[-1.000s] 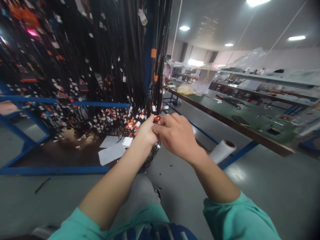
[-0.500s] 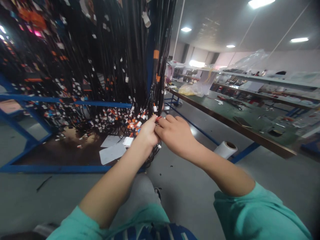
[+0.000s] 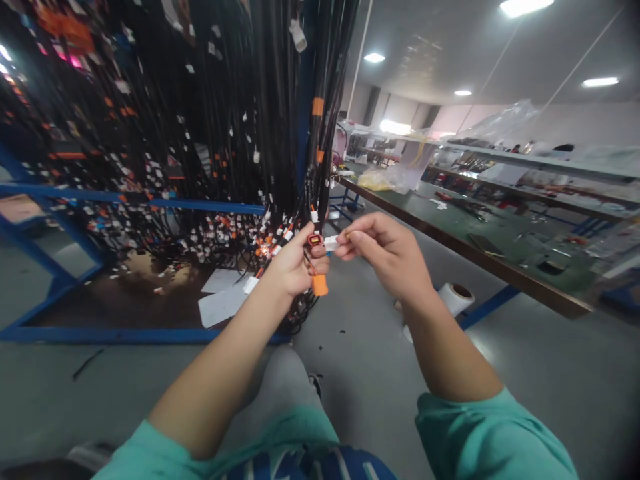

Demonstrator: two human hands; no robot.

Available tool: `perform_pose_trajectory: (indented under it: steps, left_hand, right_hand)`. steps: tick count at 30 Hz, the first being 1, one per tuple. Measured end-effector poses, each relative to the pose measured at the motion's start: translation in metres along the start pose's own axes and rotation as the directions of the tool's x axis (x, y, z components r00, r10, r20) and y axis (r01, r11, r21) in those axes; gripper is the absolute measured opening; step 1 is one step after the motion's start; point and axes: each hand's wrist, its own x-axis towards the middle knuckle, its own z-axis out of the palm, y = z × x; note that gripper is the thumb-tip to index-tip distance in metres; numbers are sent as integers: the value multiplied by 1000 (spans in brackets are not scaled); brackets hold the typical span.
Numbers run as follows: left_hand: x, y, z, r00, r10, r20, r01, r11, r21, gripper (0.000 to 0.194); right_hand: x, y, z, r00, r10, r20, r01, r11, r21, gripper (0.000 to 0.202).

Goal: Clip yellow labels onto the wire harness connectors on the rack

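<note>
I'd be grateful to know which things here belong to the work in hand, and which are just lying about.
Apparently in the work:
red connector in left hand;
orange connector under its fingers;
white connector between both hands.

Lying about:
pale sheets on rack base;
white roll near bench;
yellow plastic on bench.

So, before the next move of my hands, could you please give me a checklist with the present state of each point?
1. Red connector held by the left hand: ok.
2. Its open face visible, not covered by fingers: ok.
3. Right hand not covering the red connector: ok.
4. Space around the red connector free: not ok, the white connector is close beside it.
5. Orange connector firmly held: cannot tell.
6. Right fingertips' grip secure: cannot tell.
</note>
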Motion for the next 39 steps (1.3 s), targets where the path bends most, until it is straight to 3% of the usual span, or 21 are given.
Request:
perform_pose_trajectory:
  steps: [4,9,13,15,19,20,24,29,32,39]
  left_hand:
    - [-1,3,-9,996,-29,79,30,1000,-4,48]
    - [-1,5,-17,984,-82,155,85,996,-12,53]
    - [-2,3,-22,982,-57,180,60,998,-13,55]
    - [-3,1,-24,983,-20,181,21,1000,-4,47]
    - [-5,1,-30,980,72,186,-85,994,64,9]
    - [-5,1,-32,979,75,191,-96,990,100,7]
    - [-4,2,-38,971,71,228,-120,971,207,18]
    - [-2,1,-43,961,55,269,-100,983,154,16]
    - [-1,-1,-43,962,55,267,-93,987,130,27]
    - [1,-3,-41,968,53,245,-86,988,129,30]
  right_hand:
    - [1,8,1,992,121,-37,-112,976,184,15]
    - [5,20,3,980,137,-143,-101,967,235,14]
    - [2,20,10,984,106,-140,-81,982,174,10]
    - [-1,18,14,985,101,-140,-83,988,126,9]
    - [-5,15,16,989,92,-117,-77,989,127,11]
    - [-6,15,16,990,100,-101,-85,986,144,12]
    - [-8,18,16,986,157,-50,-140,957,254,13]
    - [-9,23,18,984,174,-36,-149,916,373,10]
    - [-9,23,19,982,184,-27,-162,918,363,8]
    - [-11,20,17,992,126,-7,-119,958,260,7]
